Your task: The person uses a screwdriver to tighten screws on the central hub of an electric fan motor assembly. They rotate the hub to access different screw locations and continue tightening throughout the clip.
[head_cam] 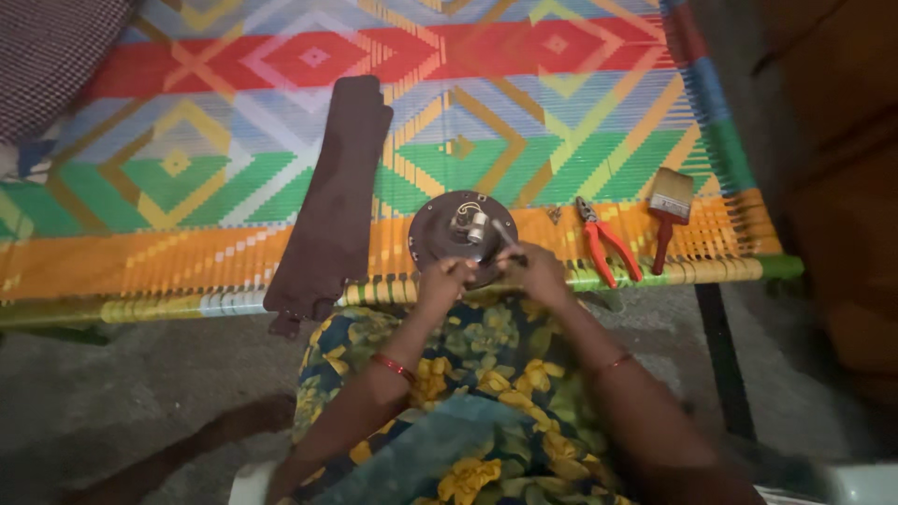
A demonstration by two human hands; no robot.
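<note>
A round dark fan motor housing [440, 234] with a short metal shaft lies at the near edge of a woven cot [234, 150]. My left hand [445, 281] rests on its near rim with the fingers curled on the edge. Beside it, my right hand [528, 269] grips a thin screwdriver [505, 239] whose tip points at the housing near the shaft. A long dark brown fan blade [335, 201] lies flat to the left of the motor, its near end over the cot's edge.
Red-handled pliers [603, 245] and a paintbrush [669, 210] with a red handle lie to the right of the motor. A dark checked cloth [47, 56] sits at the far left corner. The cot's dark leg [720, 355] stands right of my lap. Bare grey floor lies below.
</note>
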